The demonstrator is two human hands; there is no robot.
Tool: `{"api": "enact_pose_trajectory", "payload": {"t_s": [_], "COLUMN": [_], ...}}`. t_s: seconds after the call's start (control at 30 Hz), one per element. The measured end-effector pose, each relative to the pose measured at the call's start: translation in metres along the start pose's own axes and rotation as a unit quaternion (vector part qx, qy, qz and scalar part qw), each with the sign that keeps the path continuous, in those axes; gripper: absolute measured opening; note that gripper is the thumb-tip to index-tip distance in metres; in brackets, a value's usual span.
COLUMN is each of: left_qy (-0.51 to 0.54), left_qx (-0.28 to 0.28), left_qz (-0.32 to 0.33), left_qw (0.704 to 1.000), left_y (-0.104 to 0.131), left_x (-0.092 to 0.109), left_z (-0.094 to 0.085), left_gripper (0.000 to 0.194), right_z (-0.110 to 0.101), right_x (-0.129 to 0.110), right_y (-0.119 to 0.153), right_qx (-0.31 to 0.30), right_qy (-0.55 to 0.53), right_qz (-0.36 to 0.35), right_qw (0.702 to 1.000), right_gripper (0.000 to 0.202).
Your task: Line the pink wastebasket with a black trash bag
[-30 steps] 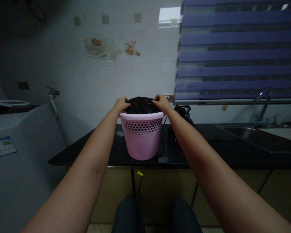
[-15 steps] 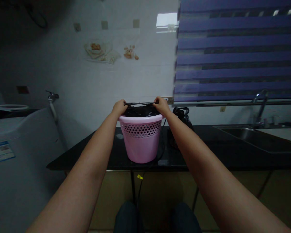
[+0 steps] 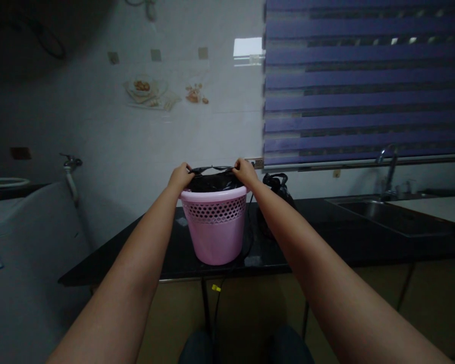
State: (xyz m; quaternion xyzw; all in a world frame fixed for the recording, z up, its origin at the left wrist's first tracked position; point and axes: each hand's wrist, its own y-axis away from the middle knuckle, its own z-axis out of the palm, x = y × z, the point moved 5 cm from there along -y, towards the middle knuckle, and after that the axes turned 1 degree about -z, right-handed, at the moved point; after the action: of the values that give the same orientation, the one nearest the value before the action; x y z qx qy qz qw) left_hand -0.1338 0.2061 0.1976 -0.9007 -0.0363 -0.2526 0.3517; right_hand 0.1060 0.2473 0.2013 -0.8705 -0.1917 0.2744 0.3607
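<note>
The left hand and right hand each pinch shut on the black bag, stretching its edge above the pink basket. The basket stands on the dark tabletop, with a tied black bag just right of the basket.

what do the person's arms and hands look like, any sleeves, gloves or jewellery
Both forearms are bare right up to the bottom edge of the picture, with no sleeves showing. The left hand and right hand wear no gloves, and no watch, bracelet or ring can be seen in the dim light. Dark trousers show at the knees below.
</note>
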Motion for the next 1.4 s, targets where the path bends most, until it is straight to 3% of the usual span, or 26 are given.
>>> {"api": "enact_pose_trajectory", "payload": {"t_s": [0.47, 0.73, 1.17, 1.4], "left_qy": [0.013, 0.030, 0.093, 0.102], "left_qx": [-0.016, -0.042, -0.055, -0.056], "left_qz": [0.053, 0.073, 0.115, 0.124], "left_qw": [0.998, 0.996, 0.987, 0.985], "left_y": [-0.002, -0.002, 0.015, 0.035], "left_x": [0.015, 0.019, 0.018, 0.021], "left_z": [-0.002, -0.020, -0.019, -0.031], "left_gripper": [0.014, 0.015, 0.015, 0.009], "right_z": [-0.009, -0.022, -0.039, -0.053], "right_x": [-0.008, -0.011, -0.014, -0.009], "right_y": [-0.002, 0.000, 0.020, 0.035], "right_qx": [-0.045, -0.044, -0.040, -0.041], "right_qy": [-0.002, -0.001, -0.036, -0.052], "right_qz": [-0.020, -0.014, -0.040, -0.061], "right_qw": [0.999, 0.999, 0.998, 0.996], "right_gripper": [0.021, 0.022, 0.013, 0.009]}}
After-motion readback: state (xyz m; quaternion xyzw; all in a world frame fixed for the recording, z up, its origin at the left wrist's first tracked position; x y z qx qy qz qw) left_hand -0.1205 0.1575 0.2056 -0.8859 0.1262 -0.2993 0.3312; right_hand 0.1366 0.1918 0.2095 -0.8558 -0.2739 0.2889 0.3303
